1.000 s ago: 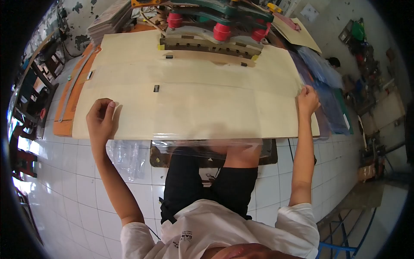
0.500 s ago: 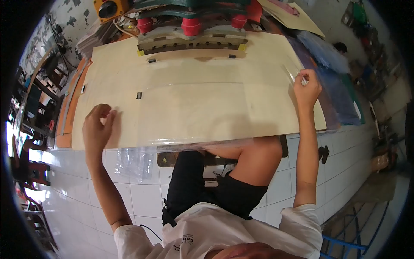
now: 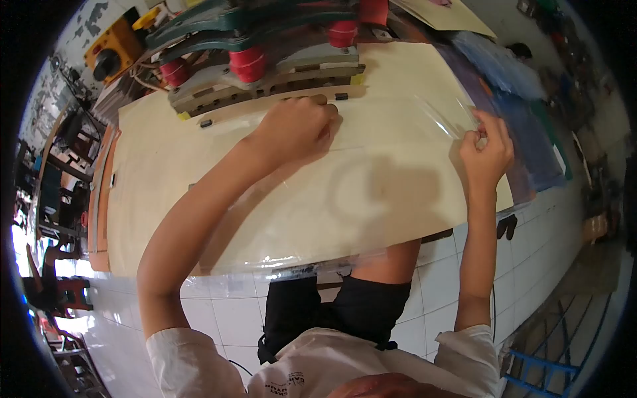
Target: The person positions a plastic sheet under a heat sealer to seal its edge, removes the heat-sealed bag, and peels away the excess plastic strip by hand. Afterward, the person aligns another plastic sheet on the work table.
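Cream-topped desk (image 3: 149, 159) lies beneath us. Our right hand (image 3: 490, 149) pinches clear film (image 3: 441, 121), just leftward; likely light, slippery, best gripped by edges. Our left hand (image 3: 295, 129) curls, hold indeterminable.

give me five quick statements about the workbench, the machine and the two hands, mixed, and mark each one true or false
1. The left hand is nearer the machine than the right hand is. True.
2. The large sheet under the left arm is dark green. False: it is cream.
3. Clear plastic film shows beside the right hand. True.
4. The machine's round cylinders are blue. False: they are red.
5. The person's sleeves reach down to the wrists. False: they are short, and both forearms are bare.
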`<state>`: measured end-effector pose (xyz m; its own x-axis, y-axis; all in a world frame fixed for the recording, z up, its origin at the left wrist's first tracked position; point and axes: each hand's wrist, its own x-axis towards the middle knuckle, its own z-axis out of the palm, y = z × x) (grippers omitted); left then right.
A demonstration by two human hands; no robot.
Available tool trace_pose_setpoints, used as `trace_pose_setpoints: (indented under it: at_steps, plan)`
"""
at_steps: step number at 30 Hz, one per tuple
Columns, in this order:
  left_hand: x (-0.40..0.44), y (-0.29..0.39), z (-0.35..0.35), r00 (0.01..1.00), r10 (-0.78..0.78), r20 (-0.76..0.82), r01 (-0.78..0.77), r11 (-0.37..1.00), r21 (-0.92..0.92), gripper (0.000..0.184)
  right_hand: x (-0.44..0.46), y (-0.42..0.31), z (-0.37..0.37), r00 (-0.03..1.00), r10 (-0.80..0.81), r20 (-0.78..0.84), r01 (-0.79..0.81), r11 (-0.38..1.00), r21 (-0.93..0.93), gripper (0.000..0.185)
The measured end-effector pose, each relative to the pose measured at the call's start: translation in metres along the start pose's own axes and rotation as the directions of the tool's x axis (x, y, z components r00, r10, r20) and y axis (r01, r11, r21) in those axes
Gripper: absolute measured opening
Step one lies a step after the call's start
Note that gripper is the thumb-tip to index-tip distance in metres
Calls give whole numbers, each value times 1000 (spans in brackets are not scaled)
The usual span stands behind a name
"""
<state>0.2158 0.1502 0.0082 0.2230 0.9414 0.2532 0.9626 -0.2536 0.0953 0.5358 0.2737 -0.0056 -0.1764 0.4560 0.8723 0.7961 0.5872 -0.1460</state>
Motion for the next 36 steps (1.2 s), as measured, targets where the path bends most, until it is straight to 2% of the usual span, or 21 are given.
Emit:
trace_pose_setpoints:
  at_steps: [2,5,7,8,10,13,15,19,22,24,25,27,28,29,31,36]
  plan:
    - [10,-6,13,1000,16,-23,-16,1000,-26,20,-3,1,-3,999,1,35,1,999,-54,36]
    - [14,-6,22,998,16,-59,-20,998,-56,27,-4,-1,-5,996,-76,38,76,997,0,34]
    - [16,-5,27,997,5,-73,-10,998,-62,30,1,-12,-11,979,-199,36,199,980,22,27]
    - [18,-5,31,997,-5,-82,0,998,-70,32,1,-20,-17,979,-200,39,199,980,25,27]
    - [20,-7,33,996,-24,-91,16,996,-84,34,-7,-36,-35,953,-278,120,273,960,53,22]
    - [21,-6,33,999,-51,-2,51,995,-82,34,-34,-54,-58,924,-328,194,299,940,163,28]
    - [19,-5,36,994,-32,-106,18,991,-131,31,-50,-61,-69,914,-327,242,283,938,199,28]
    - [18,-7,41,984,-12,-177,-12,991,-137,26,-74,-64,-74,902,-292,317,208,939,273,30]
    - [17,-5,36,968,29,-248,-94,963,-252,26,-81,-65,-74,898,-282,339,177,934,309,26]
    - [16,-2,30,927,173,-334,-278,913,-298,38,-85,-65,-74,892,-273,360,148,930,337,25]
    - [16,1,27,927,168,-336,-275,914,-300,38,-87,-65,-73,892,-281,353,145,919,366,25]
    - [18,9,25,826,391,-406,-496,847,-195,56,-88,-65,-73,890,-297,346,147,905,399,24]
    - [18,9,32,849,414,-329,-504,820,-270,64,-89,-65,-73,889,-295,349,136,900,414,22]
    - [17,9,41,850,408,-333,-500,823,-269,64,-89,-65,-74,888,-294,352,126,894,429,20]
    - [14,12,50,884,410,-227,-452,873,-184,67,-92,-61,-74,887,-313,339,144,886,441,21]
    - [13,11,53,911,379,-160,-409,881,-237,68,-102,-56,-75,903,-302,305,134,874,468,28]
